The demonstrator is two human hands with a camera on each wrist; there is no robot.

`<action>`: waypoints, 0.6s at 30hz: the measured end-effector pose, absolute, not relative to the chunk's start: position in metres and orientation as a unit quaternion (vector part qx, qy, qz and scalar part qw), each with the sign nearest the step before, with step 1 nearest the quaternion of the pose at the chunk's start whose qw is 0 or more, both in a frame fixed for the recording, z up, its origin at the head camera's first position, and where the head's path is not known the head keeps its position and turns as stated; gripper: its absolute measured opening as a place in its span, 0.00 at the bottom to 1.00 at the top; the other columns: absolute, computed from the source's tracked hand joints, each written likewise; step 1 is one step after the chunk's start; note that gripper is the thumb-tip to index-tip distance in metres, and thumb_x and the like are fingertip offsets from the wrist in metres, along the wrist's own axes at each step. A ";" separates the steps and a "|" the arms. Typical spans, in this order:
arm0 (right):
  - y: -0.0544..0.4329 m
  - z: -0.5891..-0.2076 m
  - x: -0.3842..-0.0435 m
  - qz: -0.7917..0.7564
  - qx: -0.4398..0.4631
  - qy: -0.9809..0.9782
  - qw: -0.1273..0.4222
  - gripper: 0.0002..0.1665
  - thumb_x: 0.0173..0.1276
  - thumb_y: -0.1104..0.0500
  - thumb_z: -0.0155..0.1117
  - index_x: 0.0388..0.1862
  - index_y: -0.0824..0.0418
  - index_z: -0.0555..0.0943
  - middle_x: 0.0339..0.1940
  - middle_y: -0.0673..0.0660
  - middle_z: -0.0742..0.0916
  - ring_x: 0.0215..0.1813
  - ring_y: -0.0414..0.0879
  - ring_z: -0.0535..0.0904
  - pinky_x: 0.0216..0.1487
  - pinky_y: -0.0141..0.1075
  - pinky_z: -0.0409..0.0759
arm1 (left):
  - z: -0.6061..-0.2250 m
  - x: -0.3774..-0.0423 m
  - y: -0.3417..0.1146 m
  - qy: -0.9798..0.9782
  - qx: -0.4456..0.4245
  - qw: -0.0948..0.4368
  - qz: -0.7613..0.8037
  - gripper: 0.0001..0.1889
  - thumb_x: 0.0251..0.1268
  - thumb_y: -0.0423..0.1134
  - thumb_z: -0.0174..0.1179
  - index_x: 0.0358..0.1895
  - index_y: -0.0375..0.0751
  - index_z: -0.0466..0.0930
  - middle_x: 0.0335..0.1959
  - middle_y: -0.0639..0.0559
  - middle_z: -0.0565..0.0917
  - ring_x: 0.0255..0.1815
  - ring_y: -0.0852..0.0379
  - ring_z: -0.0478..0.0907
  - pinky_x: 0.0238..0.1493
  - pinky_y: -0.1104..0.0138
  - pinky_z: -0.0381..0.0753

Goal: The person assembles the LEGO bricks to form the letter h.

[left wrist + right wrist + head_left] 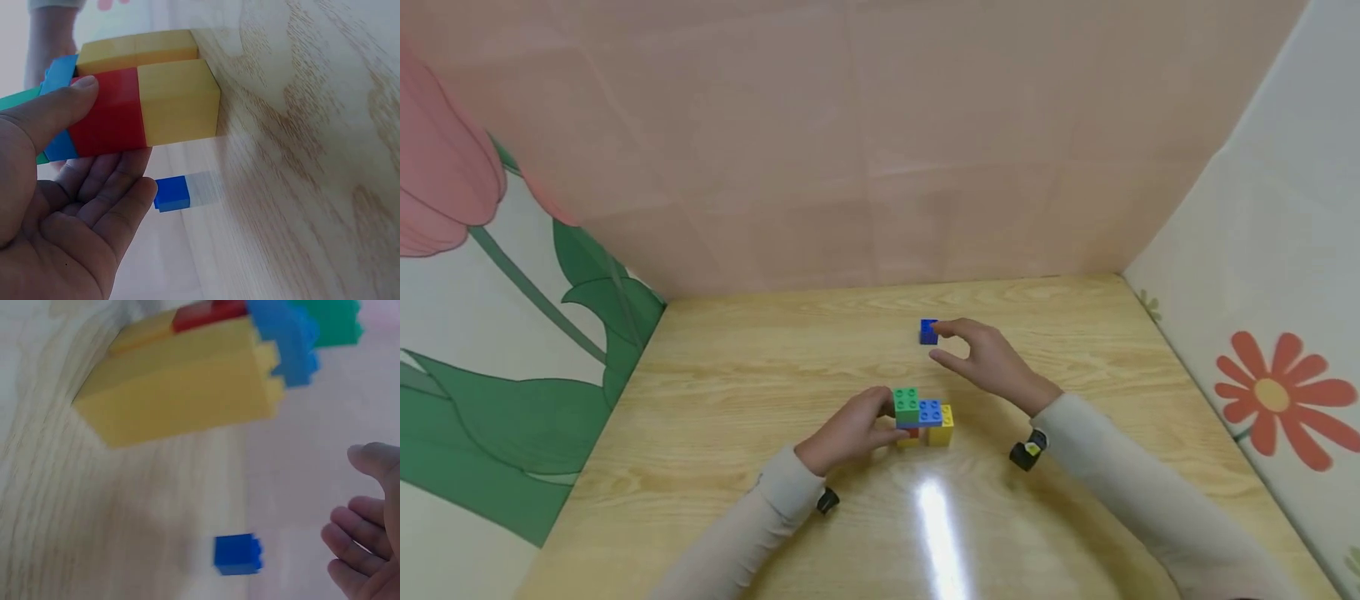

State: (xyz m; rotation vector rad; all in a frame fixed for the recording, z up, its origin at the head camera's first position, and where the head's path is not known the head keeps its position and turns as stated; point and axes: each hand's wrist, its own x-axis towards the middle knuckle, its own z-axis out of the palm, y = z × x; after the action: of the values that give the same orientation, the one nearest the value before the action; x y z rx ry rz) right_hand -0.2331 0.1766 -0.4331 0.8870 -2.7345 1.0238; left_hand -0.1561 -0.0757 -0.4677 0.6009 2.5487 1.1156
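Note:
My left hand (850,429) holds a small building-brick structure, thumb against its side and fingers around the far side. A green brick (906,404) sits on top, over a light-blue brick (930,412) that bridges two columns. One column has a red brick (112,112) above a yellow brick (178,103); the other is a yellow column (181,387). Farther back on the table lies a dark-blue brick (928,333). My right hand (992,362) hovers just to its right, thumb and fingers spread apart and holding nothing.
The wooden table (760,350) carries the bricks. A plain pinkish wall panel (865,150) stands behind it. Side panels bear a printed tulip (445,158) at left and a red flower (1270,396) at right.

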 end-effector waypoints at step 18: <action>0.168 -0.474 -0.286 0.307 0.237 -0.922 0.009 0.47 0.65 0.46 0.68 0.77 0.59 0.58 0.73 0.62 0.67 0.72 0.60 0.62 0.69 0.55 0.63 | -0.467 -0.157 -0.074 0.888 0.208 0.143 0.383 0.15 0.63 0.46 0.67 0.47 0.48 0.74 0.46 0.60 0.78 0.49 0.60 0.78 0.49 0.67 0.80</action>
State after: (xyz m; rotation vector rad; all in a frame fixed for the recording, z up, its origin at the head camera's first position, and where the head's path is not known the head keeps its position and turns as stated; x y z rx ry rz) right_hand -0.2857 0.1680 -0.4739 0.7398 -2.8795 0.9592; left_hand -0.1569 -0.0744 -0.4669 0.6001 2.5615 1.1058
